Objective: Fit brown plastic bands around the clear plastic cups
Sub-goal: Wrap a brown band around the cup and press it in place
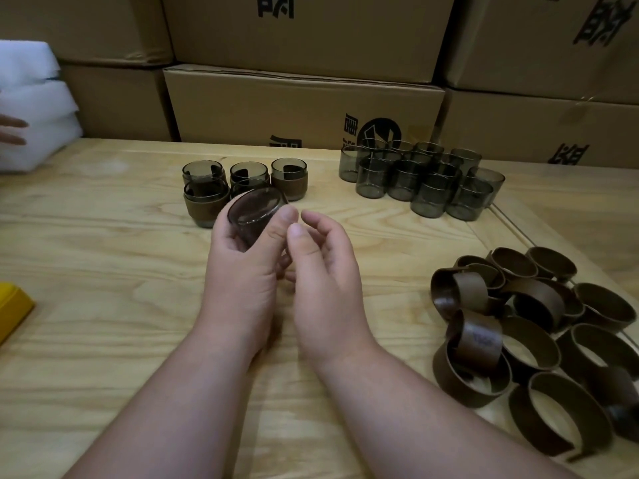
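The cup point(254, 216) in hand is a small, smoky clear tumbler, tipped on its side with its round end toward the camera, held above the tabletop point(103, 271) just in front of the group of banded cups point(242, 181). The left hand point(242, 267) grips it, fingers and thumb curled round its wall. Whether a band already sits on it I cannot tell, since the fingers cover the wall. The right hand point(325, 271) is just beside the cup, fingers loosely curled, holding nothing.

The cup looks light, rigid and smooth, so likely slippery; a hold round the wall near one end would leave the rest free for a band to slide on. Squeezing hard may flex or crack thin plastic.

Right of the cup, well apart and farther back, stand the bare cups point(418, 181). Nearer and to the right lies the heap of brown bands point(532, 340), thin open loops that look springy and bendable; best pinched at the edge and spread.
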### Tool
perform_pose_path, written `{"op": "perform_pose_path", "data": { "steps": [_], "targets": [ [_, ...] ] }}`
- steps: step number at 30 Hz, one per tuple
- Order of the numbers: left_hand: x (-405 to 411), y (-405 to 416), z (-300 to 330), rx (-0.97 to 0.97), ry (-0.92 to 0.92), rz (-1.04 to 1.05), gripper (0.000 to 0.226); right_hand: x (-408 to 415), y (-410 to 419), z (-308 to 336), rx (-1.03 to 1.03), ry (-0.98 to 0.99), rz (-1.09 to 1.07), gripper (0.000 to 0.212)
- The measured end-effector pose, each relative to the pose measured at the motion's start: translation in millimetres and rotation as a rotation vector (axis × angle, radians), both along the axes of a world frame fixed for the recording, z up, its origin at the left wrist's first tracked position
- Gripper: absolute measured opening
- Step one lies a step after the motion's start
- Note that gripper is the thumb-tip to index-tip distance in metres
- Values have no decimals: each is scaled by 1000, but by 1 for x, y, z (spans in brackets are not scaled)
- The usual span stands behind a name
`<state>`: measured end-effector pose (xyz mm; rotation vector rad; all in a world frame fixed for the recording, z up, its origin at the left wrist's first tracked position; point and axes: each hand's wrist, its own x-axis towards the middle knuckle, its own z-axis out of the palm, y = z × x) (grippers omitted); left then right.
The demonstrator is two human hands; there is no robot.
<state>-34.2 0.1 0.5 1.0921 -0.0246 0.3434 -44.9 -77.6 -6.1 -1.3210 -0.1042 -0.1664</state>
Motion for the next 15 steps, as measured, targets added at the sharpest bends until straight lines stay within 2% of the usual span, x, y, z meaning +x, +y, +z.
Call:
{"op": "perform_pose_path", "data": {
  "steps": [3,6,15],
  "targets": [
    [-1,-1,2,68,-6,-20,53,-1,0,1,-11,-28,-13,59],
    [-1,-4,4,73,-3,-36,64,1,-2,0,-48,-13,-21,61],
    [1,-4,-3,204,-29,-22,65,4,0,-3,-93,-9,-40,57]
  ]
}}
